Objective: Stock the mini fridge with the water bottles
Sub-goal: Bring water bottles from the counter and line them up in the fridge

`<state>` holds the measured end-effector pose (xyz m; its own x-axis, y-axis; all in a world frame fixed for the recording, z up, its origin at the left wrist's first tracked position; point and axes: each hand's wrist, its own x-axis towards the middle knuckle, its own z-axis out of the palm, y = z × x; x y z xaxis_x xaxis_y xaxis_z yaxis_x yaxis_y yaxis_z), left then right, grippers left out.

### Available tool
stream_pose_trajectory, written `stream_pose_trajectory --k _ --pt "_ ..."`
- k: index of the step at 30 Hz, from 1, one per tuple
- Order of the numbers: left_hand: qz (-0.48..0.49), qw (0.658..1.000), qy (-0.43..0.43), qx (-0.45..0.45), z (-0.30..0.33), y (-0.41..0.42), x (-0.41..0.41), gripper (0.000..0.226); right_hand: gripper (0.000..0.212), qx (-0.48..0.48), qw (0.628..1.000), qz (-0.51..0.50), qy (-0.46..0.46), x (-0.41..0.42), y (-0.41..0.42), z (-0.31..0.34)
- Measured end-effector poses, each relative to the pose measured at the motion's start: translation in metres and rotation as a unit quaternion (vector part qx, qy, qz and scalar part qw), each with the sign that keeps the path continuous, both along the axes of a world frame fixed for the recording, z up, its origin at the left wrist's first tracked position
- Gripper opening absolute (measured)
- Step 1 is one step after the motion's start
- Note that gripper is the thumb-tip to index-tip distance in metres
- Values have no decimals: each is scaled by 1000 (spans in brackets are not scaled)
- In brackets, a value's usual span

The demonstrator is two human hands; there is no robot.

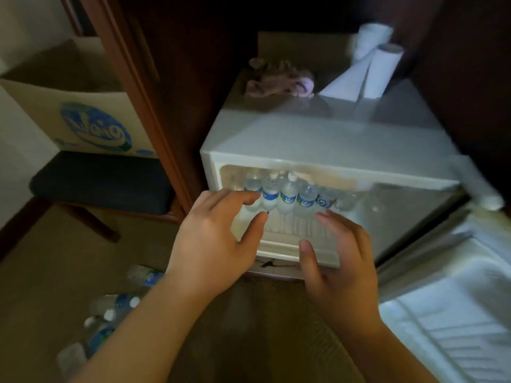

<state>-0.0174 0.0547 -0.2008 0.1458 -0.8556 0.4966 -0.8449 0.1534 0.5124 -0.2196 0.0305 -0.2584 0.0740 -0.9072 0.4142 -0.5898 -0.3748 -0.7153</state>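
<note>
**Both hands at the open fridge, holding nothing**

Head view. Your left hand (213,239) hovers in front of the small white mini fridge (318,139), fingers (237,196) spread and relaxed, gripping nothing; the fingertips sit just before the leftmost bottles. Your right hand (343,261) is beside it, fingers apart and lightly bent, also holding nothing, in front of the fridge's lower lip.

Inside, a row of clear plastic water bottles with blue labels and white caps (290,194) stands upright on the shelf, packed side by side. The white fridge door (456,313) hangs open at your right, its inner lining facing up toward you.

More clear water bottles with blue labels (110,313) lie on their sides on the brown carpet floor (55,258), left of your left forearm.

On top of the fridge: a crumpled pinkish cloth (279,81) and white paper rolls (378,67). To the left, a cardboard box with a blue logo (91,120) rests on a dark-cushioned wooden chair (99,181).
</note>
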Motion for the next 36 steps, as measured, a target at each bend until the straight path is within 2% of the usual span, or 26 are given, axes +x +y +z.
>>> stream_pose_trajectory --k 4,7,10,14,17,26,30,33,36 --pt "-27 998 37 35 122 34 -17 41 43 -9 999 19 36 -31 33 140" --pt "-38 997 49 50 216 54 -27 46 51 9 998 22 52 -53 50 248" --pt "-55 996 41 57 305 62 -43 47 51 -34 997 20 70 -73 58 342" --pt "-109 992 12 66 409 55 -68 46 53 -35 993 -1 109 -97 58 440" --pt "-141 987 0 70 461 46 -87 43 59 -16 991 -22 131 -115 60 490" --pt "-202 977 1 72 495 -16 -128 38 62 53 982 -103 146 -164 14 547" --pt "-227 971 5 77 492 -86 -147 37 64 35 978 -155 134 -173 -47 558" --pt "-263 960 8 98 482 -149 -162 37 66 27 964 -204 168 -180 -108 568" --pt "-292 948 -34 120 464 -206 -175 40 71 58 957 -231 169 -186 -168 587"
